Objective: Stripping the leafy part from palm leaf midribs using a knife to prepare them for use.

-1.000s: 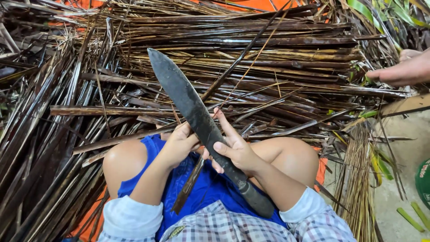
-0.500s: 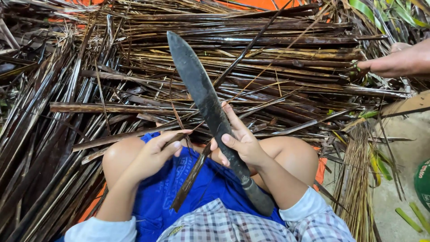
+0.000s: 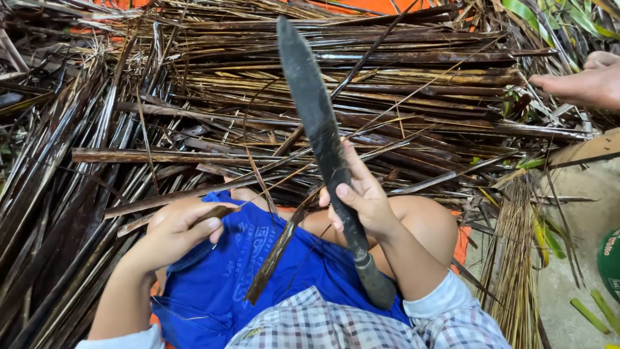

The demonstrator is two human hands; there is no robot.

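A wide heap of dark brown, dried palm-leaf stalks [image 3: 213, 129] is spread across the ground beyond the person's knees. A long, dark, leaf-shaped metal blade [image 3: 313, 110] is held upright in front of that heap, its point tilted away and its round grey handle [image 3: 378, 284] resting down by the blue shorts [image 3: 258, 265] on the lap. The right hand [image 3: 361, 197] is pressed against the blade's lower part, fingers laid along it. A thin brown strip of stalk [image 3: 274, 252] lies slanted over the shorts, just left of the blade. The left hand [image 3: 177, 229] is closed on the end of another brown strip, left of the blade. Another person's hand [image 3: 581, 81] is seen at the heap's far right edge.
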